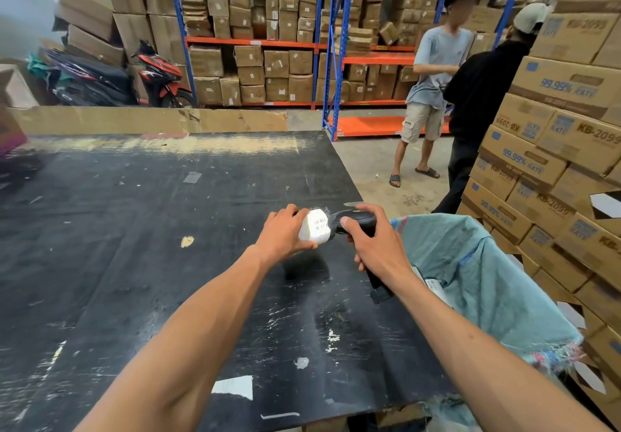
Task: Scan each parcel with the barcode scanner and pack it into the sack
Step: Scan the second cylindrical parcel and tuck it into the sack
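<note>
Head view. Left hand (280, 231) holds a small white parcel (316, 226) above the black worktop (134, 230), fingers (289, 211) curled round its far side, label turned toward the scanner. Right hand (373, 240) grips the dark barcode scanner (358, 221) by its handle, nose just beside the parcel's label. Green woven sack (487, 270) hangs open at the worktop's right edge, near the right hand. Stacked cartons (554, 149) behind the sack; two people (433, 85) stand by the shelving (268, 45).

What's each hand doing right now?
Left hand: holding a small white parcel.
Right hand: gripping the black scanner, pointed at the parcel's label.
</note>
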